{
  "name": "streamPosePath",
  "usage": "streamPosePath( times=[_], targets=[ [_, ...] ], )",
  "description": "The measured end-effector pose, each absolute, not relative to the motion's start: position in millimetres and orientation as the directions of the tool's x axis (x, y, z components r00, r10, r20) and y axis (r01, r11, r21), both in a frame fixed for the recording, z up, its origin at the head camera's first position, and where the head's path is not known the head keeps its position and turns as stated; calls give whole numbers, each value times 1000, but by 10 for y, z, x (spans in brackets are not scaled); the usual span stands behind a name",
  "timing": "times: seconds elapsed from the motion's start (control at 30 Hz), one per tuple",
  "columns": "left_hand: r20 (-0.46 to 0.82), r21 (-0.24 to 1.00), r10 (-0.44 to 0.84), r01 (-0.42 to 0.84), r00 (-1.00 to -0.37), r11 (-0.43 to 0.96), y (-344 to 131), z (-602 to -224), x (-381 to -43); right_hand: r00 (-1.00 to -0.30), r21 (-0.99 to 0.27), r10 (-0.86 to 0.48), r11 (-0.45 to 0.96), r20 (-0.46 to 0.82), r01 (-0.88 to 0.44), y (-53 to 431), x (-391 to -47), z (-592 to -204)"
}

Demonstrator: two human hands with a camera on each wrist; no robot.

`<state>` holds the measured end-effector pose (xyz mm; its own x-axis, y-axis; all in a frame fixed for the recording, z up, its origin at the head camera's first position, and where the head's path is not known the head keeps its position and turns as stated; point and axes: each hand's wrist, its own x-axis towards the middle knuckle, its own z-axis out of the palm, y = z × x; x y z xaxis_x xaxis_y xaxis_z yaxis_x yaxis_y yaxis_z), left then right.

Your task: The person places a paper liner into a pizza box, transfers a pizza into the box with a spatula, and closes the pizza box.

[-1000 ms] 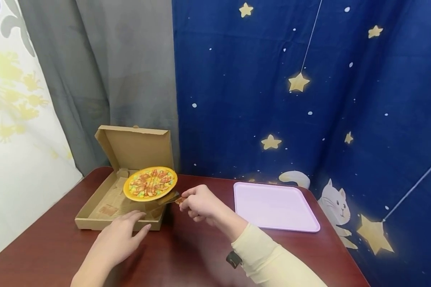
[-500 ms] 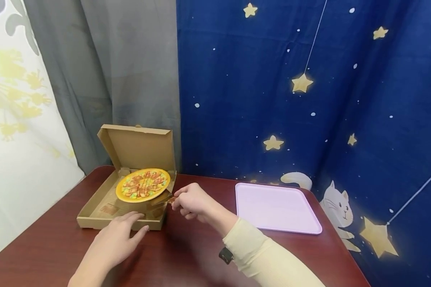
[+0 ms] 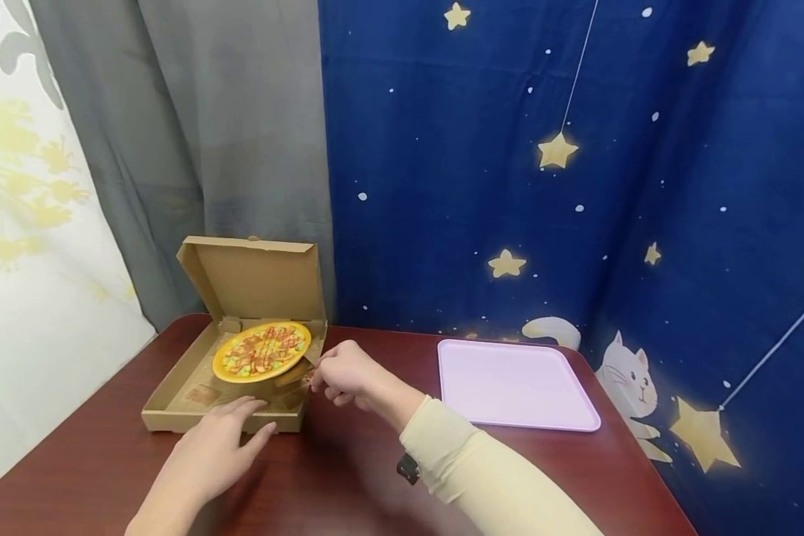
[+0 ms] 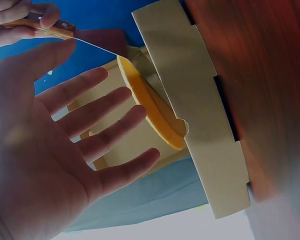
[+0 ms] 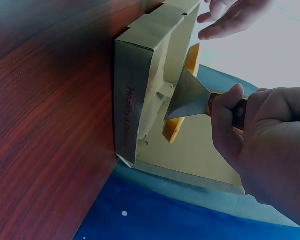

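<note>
Dark blue cloth with printed stars [image 3: 429,164] and a grey curtain [image 3: 264,134] hang behind a reddish-brown table [image 3: 362,484], with white cloth [image 3: 47,305] at the far left. From the head view, a cardboard box [image 3: 221,422] stands on the left of the table, its lid [image 3: 257,283] raised at the far side. A toy pizza [image 3: 263,351] with a yellow rim lies within the box's outline, tilted. To the right, well apart from the box, a pale pink tray [image 3: 519,385] rests on the table. The left hand [image 3: 211,450] is at the near wall of the box, fingers apart and slightly bent; whether it touches the cardboard I cannot tell. The right hand [image 3: 348,376], in a cream sleeve [image 3: 489,473], is just beside the pizza's right edge.

Seen from the left wrist, the left hand's fingers are spread, with nothing in them. Beyond them, the right fingers grip the wooden handle [image 4: 65,32] of a scraper, and the pizza slants with its right side higher.

At the right wrist, the right fingers are clamped round that handle, and the scraper's broad metal blade [image 5: 188,97] reaches under the pizza. Lettering runs along a side wall of the box.
</note>
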<state>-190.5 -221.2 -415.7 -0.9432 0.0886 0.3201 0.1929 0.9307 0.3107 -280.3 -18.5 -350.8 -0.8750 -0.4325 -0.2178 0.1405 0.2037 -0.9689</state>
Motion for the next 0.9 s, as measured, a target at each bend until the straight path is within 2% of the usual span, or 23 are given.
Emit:
streamPosePath(
  times=[0.33, 0.63, 0.9],
  targets=[
    [296, 323, 78, 177, -952, 930, -2236, -4145, -1913, -883, -959, -413, 255, -225, 124, -251, -2855, -3548],
    [278, 304, 94, 180, -956, 935, -2201, -4164, -1914, -870, -958, -429, 248, -241, 143, -320, -2867, -3648],
    [311, 296, 93, 190, -946, 936, -2218, -4190, -1938, -872, -956, -426, 257, -241, 139, -383, -2867, -3630]
  ],
)
